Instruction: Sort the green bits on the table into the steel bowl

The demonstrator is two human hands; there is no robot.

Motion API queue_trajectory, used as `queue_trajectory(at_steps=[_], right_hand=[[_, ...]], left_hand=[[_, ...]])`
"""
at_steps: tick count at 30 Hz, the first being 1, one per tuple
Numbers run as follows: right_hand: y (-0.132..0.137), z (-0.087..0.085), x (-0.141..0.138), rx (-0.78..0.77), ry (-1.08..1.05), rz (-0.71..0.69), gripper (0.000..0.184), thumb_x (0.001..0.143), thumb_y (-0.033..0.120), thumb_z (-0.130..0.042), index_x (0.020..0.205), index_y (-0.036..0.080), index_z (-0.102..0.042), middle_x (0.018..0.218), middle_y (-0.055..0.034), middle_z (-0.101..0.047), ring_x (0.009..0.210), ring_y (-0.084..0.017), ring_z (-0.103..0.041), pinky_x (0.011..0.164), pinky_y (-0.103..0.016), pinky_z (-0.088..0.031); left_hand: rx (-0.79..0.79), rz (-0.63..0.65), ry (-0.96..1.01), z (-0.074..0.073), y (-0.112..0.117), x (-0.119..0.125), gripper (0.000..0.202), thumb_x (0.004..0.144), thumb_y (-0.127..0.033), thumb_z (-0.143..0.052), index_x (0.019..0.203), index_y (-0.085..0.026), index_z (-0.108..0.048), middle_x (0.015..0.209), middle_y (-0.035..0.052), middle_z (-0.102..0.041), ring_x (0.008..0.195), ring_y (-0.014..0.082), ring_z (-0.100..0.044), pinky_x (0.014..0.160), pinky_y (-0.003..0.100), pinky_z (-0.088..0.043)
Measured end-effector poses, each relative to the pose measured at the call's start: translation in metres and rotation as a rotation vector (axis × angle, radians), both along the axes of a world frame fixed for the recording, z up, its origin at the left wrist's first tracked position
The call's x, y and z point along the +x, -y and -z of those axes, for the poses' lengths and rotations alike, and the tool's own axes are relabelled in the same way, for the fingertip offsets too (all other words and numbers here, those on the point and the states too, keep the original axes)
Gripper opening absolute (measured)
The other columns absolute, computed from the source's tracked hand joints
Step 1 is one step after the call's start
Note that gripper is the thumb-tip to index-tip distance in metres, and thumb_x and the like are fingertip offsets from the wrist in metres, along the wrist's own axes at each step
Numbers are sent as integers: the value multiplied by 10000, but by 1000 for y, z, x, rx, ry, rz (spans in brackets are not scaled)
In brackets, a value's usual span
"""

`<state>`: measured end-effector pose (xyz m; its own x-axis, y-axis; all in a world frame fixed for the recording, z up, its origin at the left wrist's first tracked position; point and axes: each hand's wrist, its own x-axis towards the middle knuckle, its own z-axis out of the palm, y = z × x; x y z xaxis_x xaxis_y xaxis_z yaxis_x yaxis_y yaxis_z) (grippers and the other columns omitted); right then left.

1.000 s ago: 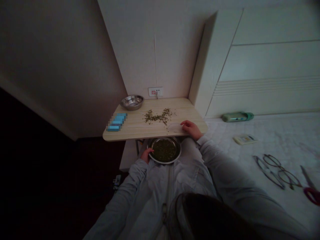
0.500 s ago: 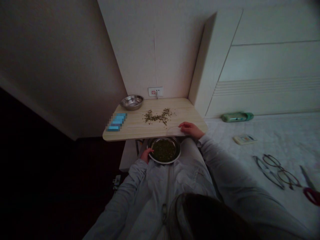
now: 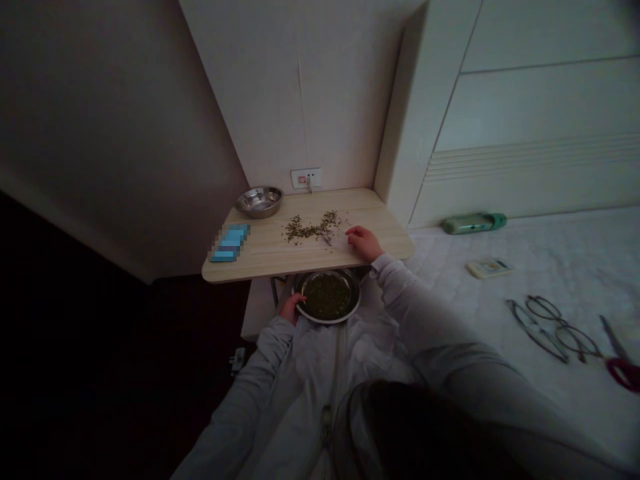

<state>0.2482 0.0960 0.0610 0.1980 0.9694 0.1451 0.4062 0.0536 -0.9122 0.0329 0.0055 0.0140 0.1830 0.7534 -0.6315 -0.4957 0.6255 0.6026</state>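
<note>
No legible writing. Left hand [image 3: 291, 308]: grip curled on the rim of the seed-filled steel bowl [image 3: 327, 297], below the bench [image 3: 260, 257] edge. Right hand [image 3: 363, 241]: on the bench beside the scattered seeds [image 3: 310, 228]; grip state cannot be told.

Home bedroom: bed [image 3: 550, 267], small bedside table [image 3: 260, 257], wardrobe [image 3: 525, 100].

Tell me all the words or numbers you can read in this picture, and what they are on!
None can be read.
Flat blue thing on the pale wooden table: blurred over, unreadable.
Small pale card-like thing on the white bedcover: print too small.
White wall socket: a red mark, no letters legible.
Green bottle-shaped thing: no label legible.
</note>
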Motion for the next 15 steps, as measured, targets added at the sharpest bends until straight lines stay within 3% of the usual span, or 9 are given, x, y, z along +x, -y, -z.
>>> queue_trajectory(at_steps=[5,15], right_hand=[[5,-2,3,25,109,-18,209,589,214,-433,759,164,-541,549,32,-484,516,-83,-424,501,-210,-313],[9,-6,0,-24,150,-98,214,588,195,-453,777,166,-549,573,33,-513,527,-79,-450,532,-207,-343]], left_hand=[[30,-15,-18,5,-3,-1,176,538,-97,-439,578,-144,-604,443,31,-592,692,217,-608,635,300,-472],[7,-4,27,10,-4,-3,186,538,-103,-449,617,-140,-614,451,33,-594,734,230,-605,665,318,-466]])
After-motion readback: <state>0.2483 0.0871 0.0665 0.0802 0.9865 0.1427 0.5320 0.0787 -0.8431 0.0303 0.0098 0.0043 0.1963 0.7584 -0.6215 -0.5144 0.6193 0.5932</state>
